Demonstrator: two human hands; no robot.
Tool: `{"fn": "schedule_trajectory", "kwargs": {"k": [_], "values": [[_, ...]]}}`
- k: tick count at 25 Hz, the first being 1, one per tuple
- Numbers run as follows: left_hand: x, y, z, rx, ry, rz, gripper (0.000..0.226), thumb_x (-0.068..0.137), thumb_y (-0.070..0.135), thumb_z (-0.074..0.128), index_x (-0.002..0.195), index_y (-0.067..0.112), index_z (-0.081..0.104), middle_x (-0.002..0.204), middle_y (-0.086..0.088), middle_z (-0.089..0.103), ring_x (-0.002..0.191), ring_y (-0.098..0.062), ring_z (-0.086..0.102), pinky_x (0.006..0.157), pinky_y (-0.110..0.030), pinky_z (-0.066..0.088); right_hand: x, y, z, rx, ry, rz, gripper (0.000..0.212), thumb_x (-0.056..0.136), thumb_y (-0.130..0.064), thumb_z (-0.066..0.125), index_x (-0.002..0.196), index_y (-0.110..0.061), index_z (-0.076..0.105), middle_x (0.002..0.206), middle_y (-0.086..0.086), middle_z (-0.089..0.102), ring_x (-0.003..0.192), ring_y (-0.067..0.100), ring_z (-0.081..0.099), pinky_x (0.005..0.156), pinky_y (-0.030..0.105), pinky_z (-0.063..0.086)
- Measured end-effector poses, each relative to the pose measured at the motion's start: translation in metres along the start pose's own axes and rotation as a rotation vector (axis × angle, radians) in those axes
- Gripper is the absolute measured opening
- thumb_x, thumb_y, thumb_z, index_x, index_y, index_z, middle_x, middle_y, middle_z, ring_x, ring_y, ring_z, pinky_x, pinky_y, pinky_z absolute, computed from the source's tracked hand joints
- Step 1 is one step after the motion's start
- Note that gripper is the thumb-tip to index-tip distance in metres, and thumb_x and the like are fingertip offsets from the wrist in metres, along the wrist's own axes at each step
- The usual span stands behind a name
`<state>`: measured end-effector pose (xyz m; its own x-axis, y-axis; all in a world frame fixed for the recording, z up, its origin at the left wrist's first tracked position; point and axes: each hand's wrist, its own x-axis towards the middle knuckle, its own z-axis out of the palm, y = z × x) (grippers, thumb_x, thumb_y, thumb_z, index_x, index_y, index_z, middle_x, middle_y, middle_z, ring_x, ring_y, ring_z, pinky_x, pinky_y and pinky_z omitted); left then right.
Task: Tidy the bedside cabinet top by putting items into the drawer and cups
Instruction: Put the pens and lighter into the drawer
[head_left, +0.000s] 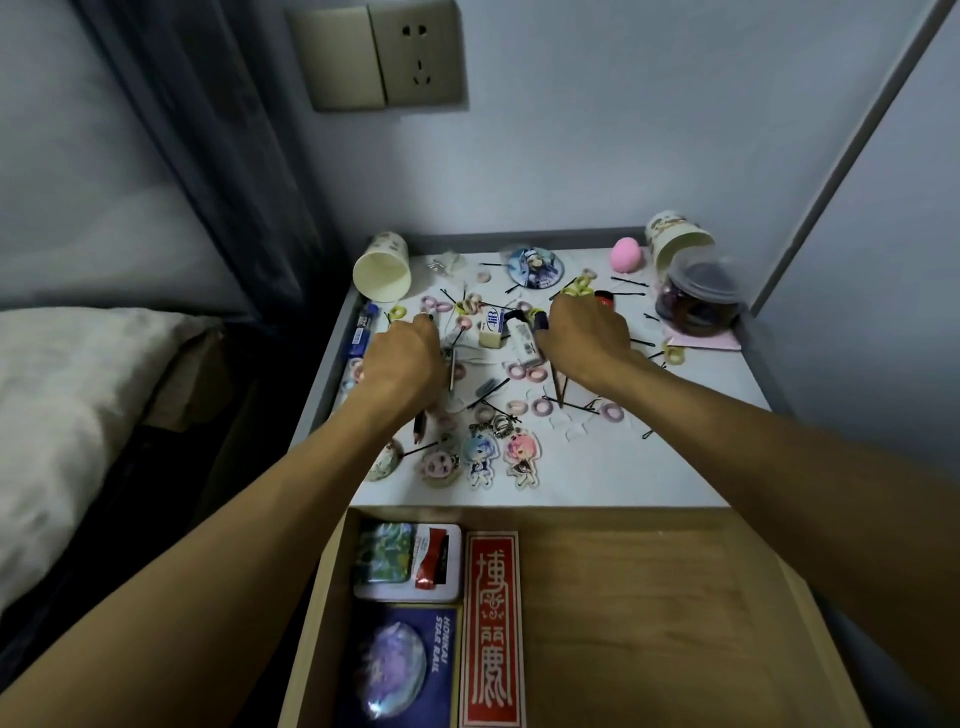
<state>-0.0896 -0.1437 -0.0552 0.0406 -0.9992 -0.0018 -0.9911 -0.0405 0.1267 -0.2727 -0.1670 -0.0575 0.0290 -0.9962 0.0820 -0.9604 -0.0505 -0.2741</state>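
Over cabinet top (623, 467) | step: gathering clutter (524, 371) | left hand (402, 364), right hand (584, 332) curled down, cannot tell any hold | next: secure item, carry to open drawer (649, 597)

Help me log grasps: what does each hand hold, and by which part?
The right hand seems to pinch the small white tube near its dark-capped end. Whether the left hand holds anything cannot be told; its curled fingers hide it.

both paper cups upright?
No, the left paper cup and the right paper cup both lie tipped on their sides.
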Motion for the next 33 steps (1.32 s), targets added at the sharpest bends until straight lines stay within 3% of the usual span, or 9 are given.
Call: {"fn": "schedule_trajectory", "kwargs": {"k": [3, 7, 11, 14, 17, 22, 26, 29, 33], "values": [[0.004, 0.003, -0.001, -0.008, -0.033, -0.02, 0.031, 0.091, 0.006, 0.053, 0.119, -0.008, 0.051, 0.119, -0.029, 0.056, 0.109, -0.044, 0.056, 0.084, -0.043, 0.046, 0.006, -0.006, -0.002, -0.036, -0.048, 0.024, 0.019, 0.091, -0.018, 0.057, 0.074, -0.012, 0.053, 0.077, 0.007, 0.051, 0.069, 0.026, 0.046, 0.06, 0.028, 0.034], [0.01, 0.0, -0.004, -0.165, -0.018, -0.08, 0.023, 0.088, 0.0, 0.054, 0.109, -0.008, 0.06, 0.11, -0.029, 0.063, 0.102, -0.042, 0.061, 0.078, -0.038, 0.049, 0.007, -0.004, -0.004, 0.044, 0.002, 0.049, 0.041, 0.094, -0.034, 0.058, 0.061, -0.013, 0.046, 0.063, 0.002, 0.048, 0.065, 0.027, 0.051, 0.052, 0.029, 0.03], [0.017, -0.014, -0.006, -0.458, 0.074, -0.171, 0.021, 0.086, -0.007, 0.057, 0.104, -0.002, 0.068, 0.104, -0.025, 0.067, 0.093, -0.038, 0.066, 0.082, -0.045, 0.058, 0.002, -0.002, -0.013, 0.238, 0.095, 0.037, 0.021, 0.096, -0.03, 0.052, 0.091, -0.009, 0.05, 0.069, 0.002, 0.051, 0.067, 0.026, 0.05, 0.048, 0.03, 0.026], [0.013, -0.017, -0.016, -0.762, 0.118, -0.255, 0.023, 0.085, -0.008, 0.065, 0.098, 0.011, 0.067, 0.098, -0.02, 0.068, 0.082, -0.032, 0.07, 0.079, -0.044, 0.06, -0.006, -0.003, -0.02, 0.465, 0.109, -0.004, 0.021, 0.097, -0.026, 0.049, 0.11, -0.009, 0.051, 0.079, 0.003, 0.06, 0.069, 0.022, 0.055, 0.058, 0.031, 0.035], [-0.008, -0.009, -0.038, -1.093, 0.105, -0.259, 0.024, 0.084, -0.014, 0.064, 0.096, 0.006, 0.06, 0.094, -0.019, 0.063, 0.07, -0.027, 0.068, 0.073, -0.039, 0.061, -0.024, -0.009, -0.038, 0.587, 0.119, -0.034, 0.023, 0.097, -0.025, 0.051, 0.115, -0.013, 0.058, 0.085, 0.0, 0.066, 0.068, 0.011, 0.057, 0.059, 0.025, 0.037], [-0.091, 0.011, -0.064, -1.478, -0.1, -0.166, 0.025, 0.087, -0.019, 0.055, 0.093, 0.005, 0.055, 0.085, -0.017, 0.064, 0.068, -0.025, 0.07, 0.062, -0.027, 0.06, -0.1, -0.014, -0.059, 1.186, -0.196, 0.119, 0.017, 0.097, -0.02, 0.058, 0.097, -0.006, 0.066, 0.079, 0.005, 0.063, 0.054, 0.005, 0.049, 0.046, 0.016, 0.038], [-0.162, 0.019, -0.046, -1.498, -0.329, -0.087, 0.031, 0.085, -0.018, 0.057, 0.107, 0.004, 0.053, 0.09, -0.016, 0.064, 0.073, -0.026, 0.071, 0.065, -0.029, 0.059, -0.164, -0.006, -0.054, 1.482, -0.395, 0.249, 0.015, 0.094, -0.014, 0.061, 0.083, -0.007, 0.069, 0.068, 0.001, 0.062, 0.054, 0.006, 0.051, 0.045, 0.017, 0.038], [-0.182, 0.024, -0.029, -1.429, -0.378, -0.058, 0.038, 0.082, -0.017, 0.063, 0.108, 0.009, 0.053, 0.088, -0.011, 0.062, 0.061, -0.019, 0.068, 0.054, -0.025, 0.055, -0.182, -0.006, -0.042, 1.46, -0.42, 0.253, 0.015, 0.093, -0.017, 0.062, 0.089, -0.006, 0.072, 0.068, -0.001, 0.063, 0.054, 0.005, 0.049, 0.045, 0.016, 0.037], [-0.178, 0.028, -0.022, -1.321, -0.36, -0.006, 0.04, 0.088, -0.011, 0.06, 0.117, 0.015, 0.053, 0.094, -0.01, 0.064, 0.074, -0.025, 0.073, 0.066, -0.03, 0.058, -0.18, -0.009, -0.033, 1.334, -0.385, 0.213, 0.021, 0.097, -0.021, 0.056, 0.099, -0.004, 0.068, 0.066, 0.004, 0.054, 0.053, 0.008, 0.048, 0.046, 0.02, 0.04]]}}
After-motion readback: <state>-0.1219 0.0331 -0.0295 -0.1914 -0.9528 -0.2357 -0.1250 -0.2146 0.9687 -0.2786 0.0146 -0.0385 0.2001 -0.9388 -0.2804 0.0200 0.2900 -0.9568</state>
